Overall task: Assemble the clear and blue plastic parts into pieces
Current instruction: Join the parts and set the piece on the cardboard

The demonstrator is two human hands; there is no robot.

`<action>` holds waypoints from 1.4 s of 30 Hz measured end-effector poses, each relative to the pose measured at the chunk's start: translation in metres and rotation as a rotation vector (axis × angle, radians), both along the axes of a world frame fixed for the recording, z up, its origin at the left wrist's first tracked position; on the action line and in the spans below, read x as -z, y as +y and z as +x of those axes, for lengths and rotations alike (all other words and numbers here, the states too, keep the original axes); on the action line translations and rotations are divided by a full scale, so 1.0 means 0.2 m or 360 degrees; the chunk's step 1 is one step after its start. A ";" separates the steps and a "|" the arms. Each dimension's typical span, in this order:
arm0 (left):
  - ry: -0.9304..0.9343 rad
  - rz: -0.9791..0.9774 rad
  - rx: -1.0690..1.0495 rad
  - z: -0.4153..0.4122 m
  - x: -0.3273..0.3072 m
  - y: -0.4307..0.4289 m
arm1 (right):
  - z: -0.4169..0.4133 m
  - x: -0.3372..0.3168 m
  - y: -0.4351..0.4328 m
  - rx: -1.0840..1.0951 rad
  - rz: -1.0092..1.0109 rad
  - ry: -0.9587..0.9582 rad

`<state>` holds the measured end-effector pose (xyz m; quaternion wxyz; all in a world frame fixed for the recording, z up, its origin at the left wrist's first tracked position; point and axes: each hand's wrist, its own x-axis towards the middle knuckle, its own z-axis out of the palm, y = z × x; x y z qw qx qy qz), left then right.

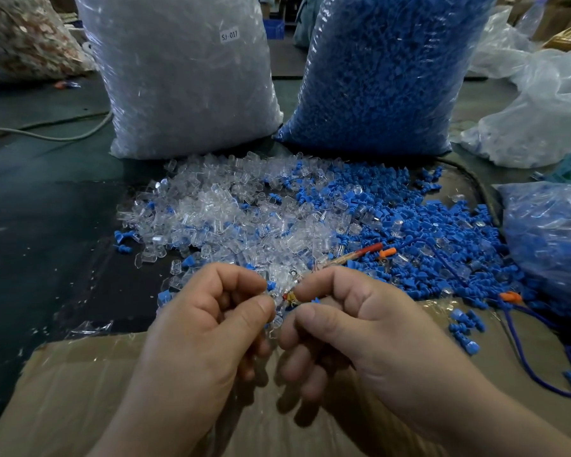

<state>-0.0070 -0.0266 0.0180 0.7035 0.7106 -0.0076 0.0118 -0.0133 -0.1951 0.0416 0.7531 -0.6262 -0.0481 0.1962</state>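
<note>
Your left hand [208, 311] curled, thumb and forefinger pinching glossy clear part [275, 300]. Your right hand [350, 321] curled too, pinching small piece [290, 299] against it; shape hidden. Behind, on dark desk [47, 225]: clear parts pile [231, 209], ribbed blue parts pile [426, 232], bulging crinkly clear-filled bag [185, 80], blue-filled bag [386, 70]. Taped cardboard [80, 390] beneath your hands.

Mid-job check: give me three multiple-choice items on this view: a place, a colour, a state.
1. The big sack of clear plastic parts stands where, against the big sack of blue plastic parts? A left B right C on top
2. The flat cardboard sheet under the hands is: A brown B white C red
3. The left hand and right hand: A lie flat B pinch a small clear plastic piece C grip the sacks
A: it is leftmost. A: plain brown surface. B: fingertips of both close on it.
</note>
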 end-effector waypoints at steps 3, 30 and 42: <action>-0.0011 0.0021 -0.0017 0.00 0.01 0.00 | 0.00 0.00 0.01 0.0042 0.0053 0.0003; -0.0029 0.0104 -0.0014 -0.01 0.02 0.02 | 0.02 0.00 -0.01 -0.0025 0.0248 0.0228; -0.0054 0.0110 -0.0002 -0.01 0.03 0.02 | -0.01 0.00 -0.02 0.0154 -0.0219 -0.0111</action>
